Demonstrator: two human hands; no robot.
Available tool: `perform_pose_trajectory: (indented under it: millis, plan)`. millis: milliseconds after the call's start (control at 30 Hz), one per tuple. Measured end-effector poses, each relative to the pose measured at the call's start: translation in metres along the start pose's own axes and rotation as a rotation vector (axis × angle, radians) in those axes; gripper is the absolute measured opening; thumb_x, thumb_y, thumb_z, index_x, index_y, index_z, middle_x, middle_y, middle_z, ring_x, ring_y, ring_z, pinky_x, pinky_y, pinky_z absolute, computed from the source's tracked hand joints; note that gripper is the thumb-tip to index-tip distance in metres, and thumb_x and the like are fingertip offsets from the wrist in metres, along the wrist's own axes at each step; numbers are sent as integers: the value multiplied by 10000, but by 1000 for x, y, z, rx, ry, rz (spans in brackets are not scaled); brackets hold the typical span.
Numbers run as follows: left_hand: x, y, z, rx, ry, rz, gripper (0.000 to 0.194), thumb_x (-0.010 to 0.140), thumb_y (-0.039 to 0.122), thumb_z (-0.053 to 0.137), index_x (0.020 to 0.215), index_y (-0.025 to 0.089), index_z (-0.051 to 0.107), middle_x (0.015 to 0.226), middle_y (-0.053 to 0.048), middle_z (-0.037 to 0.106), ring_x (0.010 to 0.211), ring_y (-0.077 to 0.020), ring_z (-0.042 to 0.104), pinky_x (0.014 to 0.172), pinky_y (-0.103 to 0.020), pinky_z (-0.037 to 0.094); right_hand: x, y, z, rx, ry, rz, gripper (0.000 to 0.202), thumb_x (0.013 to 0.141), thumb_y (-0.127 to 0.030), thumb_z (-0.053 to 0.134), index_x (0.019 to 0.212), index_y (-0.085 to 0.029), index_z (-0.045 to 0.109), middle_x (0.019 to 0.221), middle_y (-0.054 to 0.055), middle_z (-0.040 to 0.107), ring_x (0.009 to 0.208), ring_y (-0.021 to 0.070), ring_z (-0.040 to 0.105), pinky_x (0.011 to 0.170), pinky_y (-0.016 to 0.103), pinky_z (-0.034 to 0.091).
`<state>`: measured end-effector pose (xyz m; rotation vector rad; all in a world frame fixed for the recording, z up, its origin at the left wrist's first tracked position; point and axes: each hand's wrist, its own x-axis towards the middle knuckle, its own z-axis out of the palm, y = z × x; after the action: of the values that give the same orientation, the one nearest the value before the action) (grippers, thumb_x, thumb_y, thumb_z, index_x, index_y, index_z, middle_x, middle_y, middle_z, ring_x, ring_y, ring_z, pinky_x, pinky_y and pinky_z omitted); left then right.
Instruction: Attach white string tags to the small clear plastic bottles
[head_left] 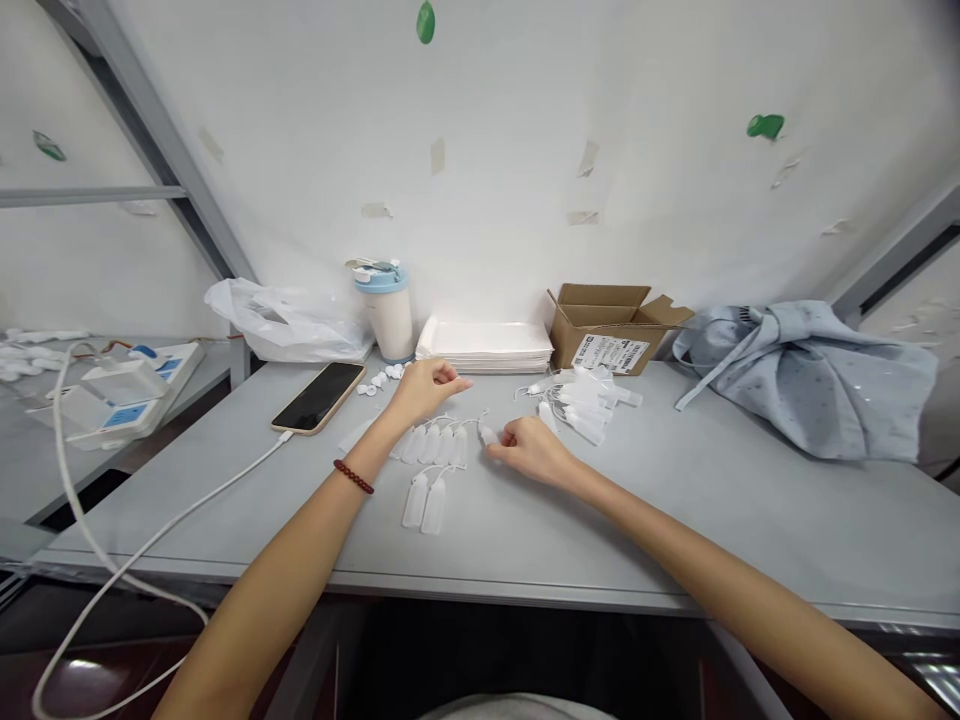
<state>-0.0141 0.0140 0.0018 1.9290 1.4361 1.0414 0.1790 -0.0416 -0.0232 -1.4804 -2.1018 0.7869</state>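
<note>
Background (head view): a white wall with tape scraps and green marks stands behind a grey table.
Right hand: at the table's middle; thumb and fingers pinch one white tag, its upper part showing just right of the row.
Left hand: above the far side of the row; fingers curled, thumb and index near each other. Whether a cord is pinched between them cannot be told.
Tag row: several pale tags side by side, cords toward the far side; the left forearm partly covers the left end.
Near pair: two tags flat on the table, nearer than the row.
Tag heap: overlapping tags with tangled cords, right of the right hand, in front of the cardboard box.
Progress (judged from layout): row and near pair appear set in order; one tag is in hand; the heap appears left to arrange. Exact count is unclear.
Far edge: plastic bag, cup, white stack, then the box; a grey-blue fabric bag lies at right.
Left side: phone with charging cable; small white pieces lie right of the phone.
</note>
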Motion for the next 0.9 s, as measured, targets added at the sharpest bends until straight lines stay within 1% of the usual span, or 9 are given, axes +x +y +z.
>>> perform_pose_trajectory:
  millis: [133, 233, 300, 367, 467, 567, 633, 767, 900]
  plan:
    - [-6, 11, 3, -251, -111, -96, 335, 624, 417, 739, 725, 148, 568, 596, -3, 610, 508, -105, 521, 486, -227, 414, -5, 6, -9, 118, 91, 23, 220, 716, -246, 549, 518, -178, 483, 451, -21, 493, 432, 93, 419, 456, 237, 304]
    - [-9, 14, 4, -342, -168, -112, 338, 611, 395, 765, 742, 141, 585, 564, 22, 579, 483, -82, 486, 468, -212, 403, -6, 8, -17, 266, 160, 21, 201, 748, -297, 550, 594, -173, 516, 514, -7, 569, 443, 107, 500, 476, 239, 362]
    - [-10, 14, 7, -387, -213, -126, 332, 615, 390, 768, 747, 134, 601, 554, 31, 566, 482, -72, 478, 474, -206, 404, -6, 8, -22, 392, 164, 0, 213, 758, -332, 556, 627, -167, 529, 580, 13, 614, 467, 117, 549, 482, 240, 390]
    - [-11, 15, 9, -427, -259, -139, 328, 627, 391, 764, 757, 127, 618, 564, 28, 570, 494, -72, 485, 493, -212, 420, -6, 6, -26, 526, 130, -21, 217, 753, -344, 566, 645, -156, 549, 629, 32, 638, 500, 131, 589, 483, 241, 417]
    - [-14, 18, 12, -478, -310, -145, 338, 636, 385, 768, 806, 121, 642, 615, 12, 599, 539, -85, 523, 541, -235, 455, -7, 3, -30, 697, 41, -32, 198, 733, -311, 571, 627, -144, 568, 644, 42, 649, 517, 142, 616, 481, 242, 446]
    - [-17, 21, 12, -544, -372, -111, 337, 660, 361, 766, 869, 120, 661, 700, -10, 627, 601, -96, 557, 596, -248, 473, -9, 3, -31, 817, -70, -35, 167, 712, -259, 541, 603, -139, 581, 615, 32, 642, 468, 126, 594, 455, 238, 445]
    - [-18, 22, 11, -599, -416, -76, 316, 693, 353, 748, 894, 123, 666, 736, -16, 626, 626, -96, 563, 617, -248, 472, -9, 4, -30, 887, -116, -36, 166, 698, -238, 518, 583, -140, 584, 575, 20, 623, 429, 111, 557, 436, 236, 440]
    - [-19, 22, 9, -656, -444, -72, 301, 728, 360, 721, 917, 132, 662, 738, -8, 607, 627, -96, 556, 631, -257, 468, -8, 5, -29, 977, -130, -9, 190, 698, -250, 511, 562, -141, 584, 500, -3, 560, 391, 92, 491, 401, 225, 403]
    - [-19, 22, 9, -626, -449, -48, 302, 733, 376, 712, 907, 133, 671, 719, -5, 596, 631, -102, 547, 637, -266, 468, -7, 5, -31, 979, -127, 52, 219, 724, -286, 505, 611, -128, 606, 468, -25, 484, 373, 86, 449, 392, 229, 361]
